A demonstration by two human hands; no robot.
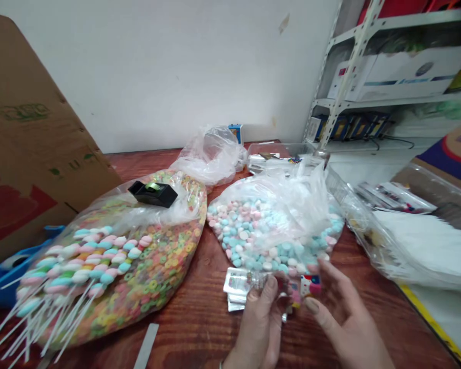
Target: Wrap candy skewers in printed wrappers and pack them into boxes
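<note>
Both hands work over the near side of the wooden tabletop (pixel 192 312): your left hand (pixel 258 328) pinches a stack of foil packets (pixel 240 289) in a narrow grip, and your right hand (pixel 348 315) is spread wide beside a small printed packet (pixel 310 286). A loose pinch could let the shiny, slippery packets slide onto the bag of pastel candies (pixel 269 241) just beyond.

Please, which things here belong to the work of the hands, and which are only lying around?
In the work:
left hand holding small foil packets
right hand
bag of pastel candies

Lying around:
black tape dispenser
bag of rainbow cereal rings with candy sticks
cardboard box
clear plastic tub
</note>
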